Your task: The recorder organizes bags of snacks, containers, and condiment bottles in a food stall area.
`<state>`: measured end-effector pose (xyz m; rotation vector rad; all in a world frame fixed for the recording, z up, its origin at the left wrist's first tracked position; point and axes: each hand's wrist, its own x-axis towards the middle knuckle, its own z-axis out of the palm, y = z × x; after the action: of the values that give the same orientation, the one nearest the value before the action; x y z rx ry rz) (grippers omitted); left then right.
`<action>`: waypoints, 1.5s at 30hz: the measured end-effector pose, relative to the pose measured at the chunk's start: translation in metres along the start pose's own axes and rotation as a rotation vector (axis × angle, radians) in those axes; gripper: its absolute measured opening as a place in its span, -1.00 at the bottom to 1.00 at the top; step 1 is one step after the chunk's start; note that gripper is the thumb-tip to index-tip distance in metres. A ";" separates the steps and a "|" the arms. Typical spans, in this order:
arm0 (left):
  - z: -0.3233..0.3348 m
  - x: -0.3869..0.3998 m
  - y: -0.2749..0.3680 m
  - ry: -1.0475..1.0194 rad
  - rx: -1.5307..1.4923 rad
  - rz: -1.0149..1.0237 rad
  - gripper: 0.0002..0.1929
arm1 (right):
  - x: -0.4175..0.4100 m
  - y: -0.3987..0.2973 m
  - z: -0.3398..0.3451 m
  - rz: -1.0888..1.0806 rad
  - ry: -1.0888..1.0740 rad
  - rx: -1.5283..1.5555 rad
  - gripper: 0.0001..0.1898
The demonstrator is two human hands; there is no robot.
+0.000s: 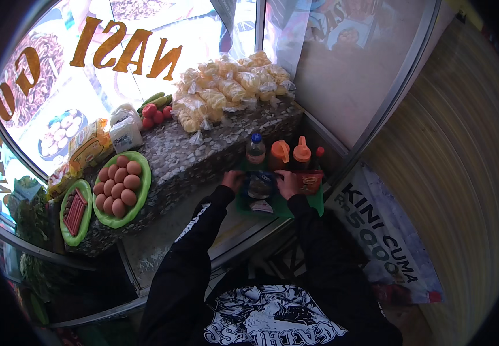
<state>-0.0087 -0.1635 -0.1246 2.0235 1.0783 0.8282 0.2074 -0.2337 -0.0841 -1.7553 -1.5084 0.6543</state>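
A clear plastic packet with dark blue markings (260, 185) lies over the green plastic tray (316, 207) in front of me. My left hand (233, 181) grips its left upper corner, and my right hand (288, 184) has the right one between curled fingers. Just below the packet is a small pale sachet (261, 206). A red packet (309, 181) rests to the right of my right hand. Behind stand a blue-capped bottle (256, 151), two orange-lidded squeeze bottles (280, 152) (302, 151) and a red-capped bottle (320, 153), partly hidden.
A pebbled stone ledge (180, 151) carries bagged yellowish food (232, 86), tomatoes (152, 114), cucumbers (156, 101), white packs (126, 129) and yellow packs (89, 142). Green plates hold eggs (117, 186) and sausages (75, 212). Leafy greens (29, 207) are left; a banner (383, 242) hangs right.
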 end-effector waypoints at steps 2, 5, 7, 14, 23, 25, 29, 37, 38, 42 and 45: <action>0.003 0.004 0.007 -0.004 -0.010 -0.075 -0.84 | 0.000 0.001 0.001 0.015 0.066 -0.019 -0.78; 0.012 0.000 0.012 0.016 -0.083 -0.157 -0.75 | -0.002 -0.001 0.003 0.039 0.112 -0.050 -0.70; 0.012 -0.014 0.003 0.053 -0.134 -0.171 -0.67 | -0.010 -0.017 0.008 0.034 0.098 -0.038 -0.64; 0.025 -0.030 0.036 -0.088 -0.232 -0.319 -0.20 | -0.024 0.015 0.024 0.165 0.087 0.546 -0.35; 0.010 -0.042 -0.019 -0.274 -0.639 -0.484 -0.06 | -0.038 0.013 0.045 0.246 -0.141 0.528 -0.15; 0.018 -0.035 -0.004 -0.309 -0.976 -0.619 -0.10 | -0.040 0.025 0.043 0.258 -0.163 0.496 -0.14; 0.024 -0.037 0.001 -0.109 -1.142 -0.801 -0.19 | -0.043 0.037 0.051 0.227 -0.171 0.465 -0.12; 0.046 -0.048 -0.035 -0.081 -0.728 -0.570 -0.39 | -0.045 0.032 0.049 0.263 -0.185 0.494 -0.15; 0.046 -0.049 -0.035 -0.139 -0.690 -0.531 -0.40 | -0.043 0.033 0.048 0.286 -0.180 0.518 -0.16; 0.042 -0.043 -0.028 -0.211 -0.627 -0.458 -0.43 | -0.034 0.041 0.052 0.304 -0.157 0.490 -0.22; 0.041 -0.038 -0.019 -0.225 -0.659 -0.480 -0.45 | -0.032 0.038 0.057 0.283 -0.142 0.470 -0.30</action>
<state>-0.0023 -0.1998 -0.1705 1.2073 0.9426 0.5796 0.1809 -0.2565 -0.1516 -1.5844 -1.0818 1.1928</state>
